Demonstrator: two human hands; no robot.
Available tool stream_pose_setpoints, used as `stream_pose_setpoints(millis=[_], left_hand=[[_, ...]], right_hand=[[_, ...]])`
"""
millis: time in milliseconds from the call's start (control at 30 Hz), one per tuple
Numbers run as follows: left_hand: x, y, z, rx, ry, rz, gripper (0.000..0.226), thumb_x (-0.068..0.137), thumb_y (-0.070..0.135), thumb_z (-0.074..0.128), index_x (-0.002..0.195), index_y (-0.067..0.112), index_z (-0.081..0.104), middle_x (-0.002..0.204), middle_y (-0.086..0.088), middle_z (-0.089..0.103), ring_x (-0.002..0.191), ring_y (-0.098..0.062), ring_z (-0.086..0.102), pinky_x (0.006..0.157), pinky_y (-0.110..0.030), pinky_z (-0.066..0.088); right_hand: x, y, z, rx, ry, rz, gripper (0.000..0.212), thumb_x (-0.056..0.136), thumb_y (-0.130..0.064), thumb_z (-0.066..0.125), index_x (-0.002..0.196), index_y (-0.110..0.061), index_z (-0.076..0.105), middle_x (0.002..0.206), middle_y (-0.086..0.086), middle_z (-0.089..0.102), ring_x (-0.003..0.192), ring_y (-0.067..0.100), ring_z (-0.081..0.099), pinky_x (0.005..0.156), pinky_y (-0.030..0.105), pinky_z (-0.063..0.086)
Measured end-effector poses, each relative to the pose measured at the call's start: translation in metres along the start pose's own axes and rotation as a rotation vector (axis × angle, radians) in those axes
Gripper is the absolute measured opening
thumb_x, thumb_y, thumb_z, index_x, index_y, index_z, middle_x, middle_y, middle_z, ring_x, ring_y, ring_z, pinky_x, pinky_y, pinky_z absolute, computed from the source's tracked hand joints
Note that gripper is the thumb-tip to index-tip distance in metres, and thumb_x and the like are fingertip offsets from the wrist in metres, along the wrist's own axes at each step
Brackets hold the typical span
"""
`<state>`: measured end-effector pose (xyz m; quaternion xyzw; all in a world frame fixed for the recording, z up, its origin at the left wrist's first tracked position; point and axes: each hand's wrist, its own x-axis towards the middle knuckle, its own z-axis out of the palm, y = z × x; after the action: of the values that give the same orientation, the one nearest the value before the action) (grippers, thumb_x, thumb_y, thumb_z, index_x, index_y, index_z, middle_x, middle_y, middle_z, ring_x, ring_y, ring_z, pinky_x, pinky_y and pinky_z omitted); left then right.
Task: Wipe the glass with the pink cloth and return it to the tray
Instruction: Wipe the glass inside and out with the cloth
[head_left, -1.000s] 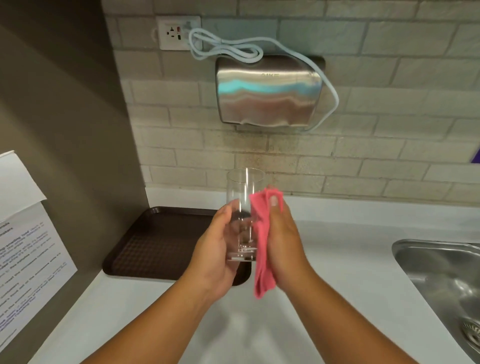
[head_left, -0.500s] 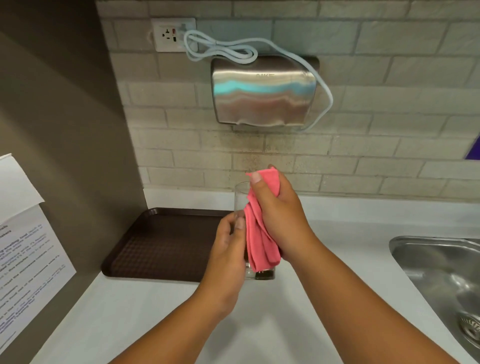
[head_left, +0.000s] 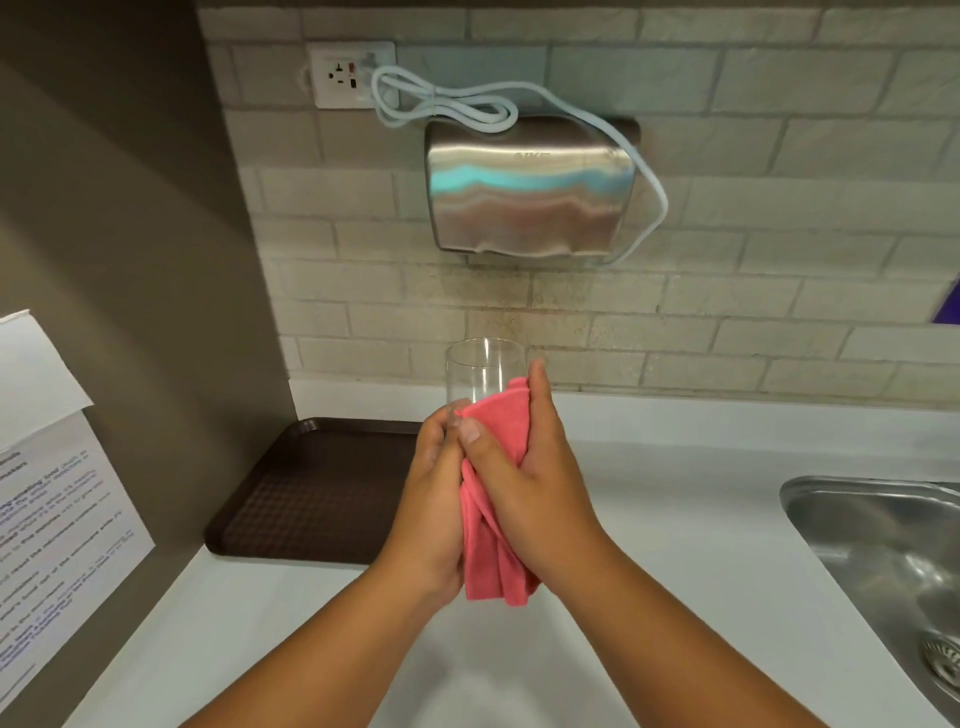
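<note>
The white table carries a dark brown rectangular plastic tray at its back left corner, against the wall, and it looks bare where it shows. The clear, straight-sided drinking glass is held upright in the air just right of that tray, only its upper part showing above the hands. The left hand is closed round the lower body of the glass. The right hand is closed over the pink microfibre cloth, pressing it against the near and right wall while the loose tail hangs below. To wipe well, the left hand should turn the glass steadily while the right draws the cloth up to the rim, with light pressure so the smooth wall does not slip.
</note>
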<state>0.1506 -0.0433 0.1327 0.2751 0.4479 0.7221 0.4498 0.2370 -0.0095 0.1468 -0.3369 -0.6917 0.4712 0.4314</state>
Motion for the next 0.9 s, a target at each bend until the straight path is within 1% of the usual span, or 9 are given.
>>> stream_pose_setpoints(millis=[167,267,333,467,533,600,700,800,900], left_hand=[[-0.006,-0.006,-0.002,0.01,-0.097,-0.021,0.041,0.107,0.049,0.051,0.135,0.024,0.066,0.129,-0.008,0.08,0.121,-0.026,0.077,0.092,-0.041,0.065],[-0.011,-0.007,-0.002,0.026,-0.131,-0.014,0.06,0.09,0.06,0.065,0.137,0.022,0.066,0.135,-0.018,0.075,0.126,-0.033,0.073,0.097,-0.046,0.063],[-0.011,-0.004,-0.001,0.012,-0.144,-0.013,0.073,0.083,0.061,0.07,0.141,0.018,0.064,0.143,-0.03,0.063,0.122,-0.04,0.071,0.104,-0.056,0.057],[-0.002,0.007,-0.002,-0.081,-0.121,0.013,0.064,0.081,0.061,0.067,0.132,0.022,0.07,0.112,-0.02,0.076,0.09,-0.026,0.08,0.073,-0.042,0.067],[0.003,0.011,-0.002,-0.043,-0.085,0.027,0.066,0.079,0.061,0.064,0.132,0.021,0.07,0.115,-0.02,0.077,0.098,-0.032,0.081,0.084,-0.048,0.067],[0.002,0.013,-0.001,-0.032,-0.073,0.02,0.07,0.082,0.058,0.065,0.137,0.015,0.067,0.13,-0.025,0.075,0.121,-0.04,0.074,0.103,-0.052,0.061],[0.001,0.007,-0.004,-0.023,-0.089,0.032,0.063,0.084,0.054,0.067,0.135,0.016,0.069,0.12,-0.013,0.082,0.111,-0.026,0.08,0.087,-0.035,0.066],[0.002,0.006,-0.006,-0.008,-0.111,0.05,0.041,0.102,0.038,0.06,0.135,0.013,0.066,0.114,-0.008,0.083,0.104,-0.022,0.081,0.083,-0.031,0.066],[0.0,0.01,-0.004,-0.009,-0.118,0.049,0.051,0.096,0.043,0.061,0.137,0.014,0.065,0.124,-0.014,0.08,0.116,-0.03,0.078,0.096,-0.042,0.065]], right_hand=[[0.02,-0.017,-0.013,-0.087,0.057,-0.074,0.092,0.087,-0.075,0.051,0.162,-0.048,0.006,0.167,-0.011,0.033,0.143,0.01,0.045,0.115,0.04,0.043],[0.04,-0.035,-0.029,0.069,0.136,-0.041,0.047,0.096,-0.067,0.048,0.134,-0.042,0.058,0.117,-0.004,0.071,0.094,0.007,0.071,0.088,0.04,0.06],[0.045,-0.041,-0.035,0.139,0.176,-0.002,0.032,0.101,-0.065,0.043,0.107,-0.043,0.066,0.094,-0.006,0.073,0.082,0.006,0.073,0.078,0.036,0.061],[0.026,-0.034,-0.027,0.32,0.124,0.111,0.028,0.097,-0.07,0.038,0.112,-0.058,0.059,0.109,-0.002,0.076,0.094,0.02,0.077,0.074,0.037,0.063],[0.008,-0.022,-0.013,0.239,0.056,0.061,0.036,0.094,-0.073,0.037,0.129,-0.071,0.047,0.128,-0.012,0.071,0.11,0.008,0.071,0.092,0.035,0.06],[-0.008,-0.01,0.002,0.029,0.033,-0.054,0.062,0.096,-0.072,0.04,0.154,-0.065,0.017,0.166,-0.018,0.034,0.146,-0.001,0.038,0.118,0.029,0.037],[-0.013,-0.003,0.009,-0.16,0.06,-0.149,0.083,0.095,-0.061,0.042,0.161,-0.049,-0.006,0.172,-0.024,-0.002,0.154,-0.01,-0.002,0.123,0.023,0.012],[-0.008,-0.003,0.004,-0.15,0.055,-0.143,0.085,0.095,-0.062,0.045,0.162,-0.048,-0.005,0.173,-0.022,-0.001,0.156,-0.005,0.0,0.127,0.03,0.014],[0.0,-0.013,0.002,-0.062,0.079,-0.152,0.088,0.091,-0.066,0.049,0.161,-0.052,0.0,0.173,-0.019,0.012,0.156,0.0,0.016,0.125,0.037,0.027]])
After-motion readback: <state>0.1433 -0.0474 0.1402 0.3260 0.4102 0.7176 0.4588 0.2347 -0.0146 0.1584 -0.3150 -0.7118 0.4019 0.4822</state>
